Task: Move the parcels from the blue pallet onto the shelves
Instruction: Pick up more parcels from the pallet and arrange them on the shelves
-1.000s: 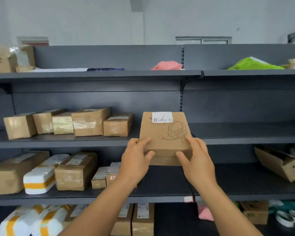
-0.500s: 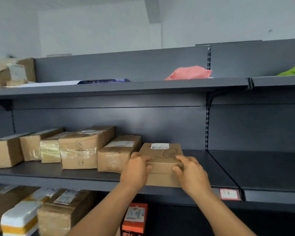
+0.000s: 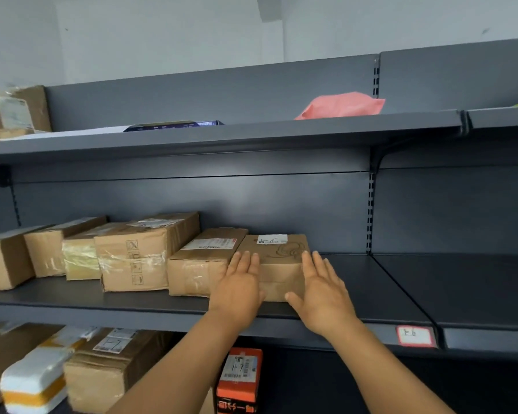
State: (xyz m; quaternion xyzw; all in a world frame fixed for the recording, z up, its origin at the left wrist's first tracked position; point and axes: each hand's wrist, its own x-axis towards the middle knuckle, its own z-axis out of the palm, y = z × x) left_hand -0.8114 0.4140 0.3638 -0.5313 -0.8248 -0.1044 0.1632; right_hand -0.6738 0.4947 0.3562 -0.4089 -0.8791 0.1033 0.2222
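A flat brown cardboard parcel (image 3: pixel 277 258) with a white label and a headphone drawing lies on the middle grey shelf (image 3: pixel 356 288), at the right end of a row of several brown parcels (image 3: pixel 135 255). My left hand (image 3: pixel 240 283) is flat against its front left corner, fingers straight and apart. My right hand (image 3: pixel 320 286) is flat at its front right corner, fingers spread. Neither hand grips the parcel. The blue pallet is out of view.
The top shelf (image 3: pixel 251 130) carries a pink bag (image 3: pixel 341 104), a dark flat box and cartons at the left. The lower shelf holds brown parcels, a white and orange parcel (image 3: pixel 33 383) and an orange box (image 3: pixel 240 377). Bare shelf surface extends to the right of the parcel.
The parcel went from held up in both hands to lying on the middle shelf beside the row. My hands have let go and now lie flat against its front.
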